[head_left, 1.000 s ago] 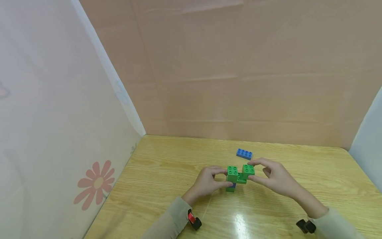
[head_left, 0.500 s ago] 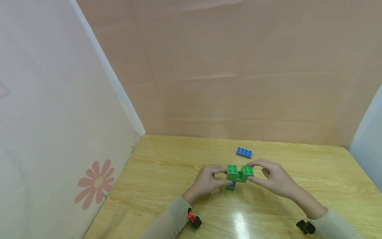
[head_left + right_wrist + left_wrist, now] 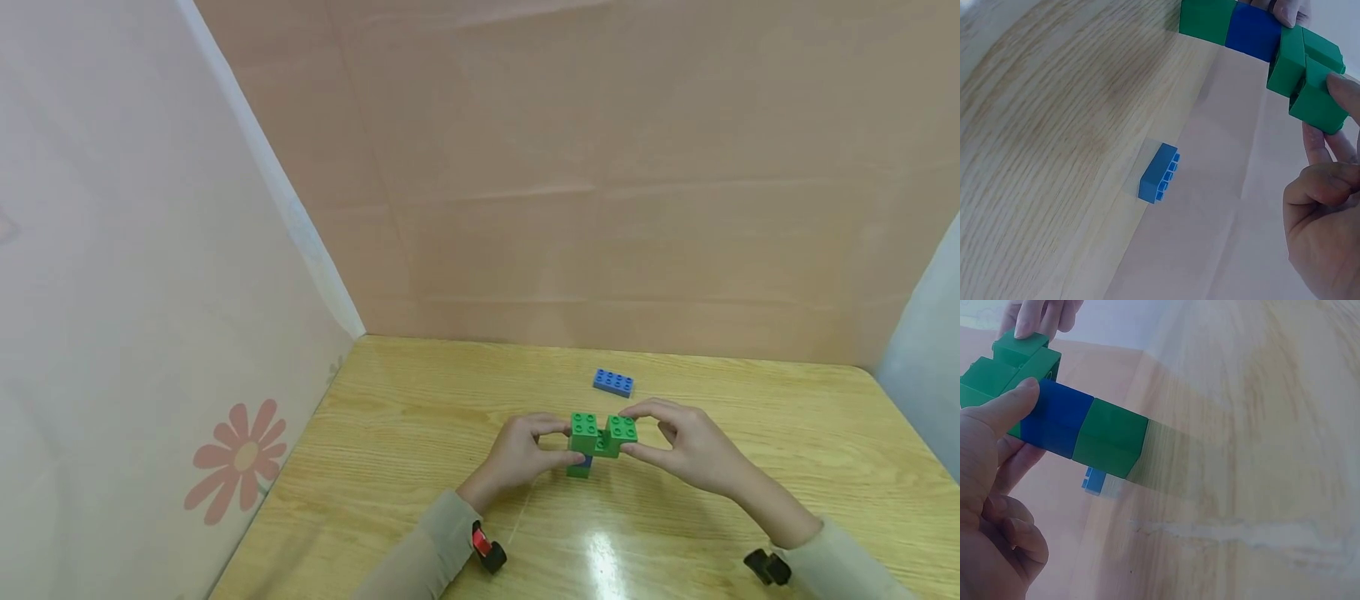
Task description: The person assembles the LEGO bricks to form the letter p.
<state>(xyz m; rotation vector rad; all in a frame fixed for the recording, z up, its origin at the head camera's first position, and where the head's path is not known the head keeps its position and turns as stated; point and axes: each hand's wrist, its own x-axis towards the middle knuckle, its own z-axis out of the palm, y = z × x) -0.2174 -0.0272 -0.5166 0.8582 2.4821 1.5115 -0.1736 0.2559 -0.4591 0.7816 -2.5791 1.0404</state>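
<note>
A stack of toy bricks stands on the table, with a green brick (image 3: 1113,437) at the bottom and a blue brick (image 3: 1057,419) above it. Across the top lies a longer green brick (image 3: 1287,61) that overhangs to the right. Two square green bricks sit on it, a left one (image 3: 583,428) and a right one (image 3: 622,428), with a small gap between. My left hand (image 3: 519,457) grips the upper stack between thumb and fingers. Thumb and index finger of my right hand (image 3: 693,448) pinch the right square brick, which appears seated on the longer one.
A flat blue eight-stud brick (image 3: 613,382) lies behind the stack. The wooden table (image 3: 420,392) ends at a pinkish-brown backdrop (image 3: 600,250). On the left, a pale sheet with a flower print (image 3: 246,457) closes off the side.
The right hand has shifted slightly left and down with the square green brick, from tilted above the longer brick to level on it. The left hand has kept its grip.
</note>
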